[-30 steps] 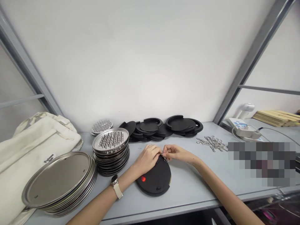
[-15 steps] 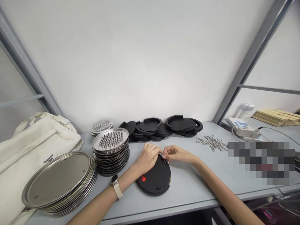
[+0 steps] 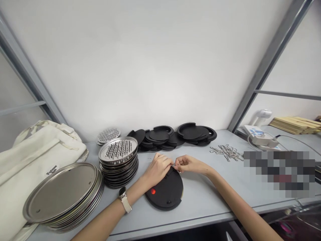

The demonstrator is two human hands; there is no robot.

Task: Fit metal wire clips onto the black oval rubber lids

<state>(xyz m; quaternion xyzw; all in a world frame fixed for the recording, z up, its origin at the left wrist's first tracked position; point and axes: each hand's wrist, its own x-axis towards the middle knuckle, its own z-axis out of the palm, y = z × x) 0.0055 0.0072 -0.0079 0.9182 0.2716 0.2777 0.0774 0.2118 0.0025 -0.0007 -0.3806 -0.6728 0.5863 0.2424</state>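
Note:
A round black disc [image 3: 167, 192] with a red dot lies on the grey table in front of me. My left hand [image 3: 158, 169] rests over its upper left edge, fingers closed around the rim by a dark notched part. My right hand [image 3: 187, 164] pinches a small silver metal piece [image 3: 179, 171] at the disc's top edge, its tip meeting my left fingertips. Beyond the left hand is a stack of round dark plates topped by a silver grater disc [image 3: 119, 150]. Silver metal clips [image 3: 227, 152] lie in a loose pile to the right.
Black rings and discs [image 3: 160, 135] line the wall. Large oval metal plates [image 3: 62, 192] are stacked at left beside a cream bag [image 3: 15, 174]. At right are a white device with a cable [image 3: 260, 137], wooden boards [image 3: 296, 125] and a pixelated patch.
The silver piece has turned slightly in my right fingers, and less of its loop shows. Both hands otherwise stay in almost the same place.

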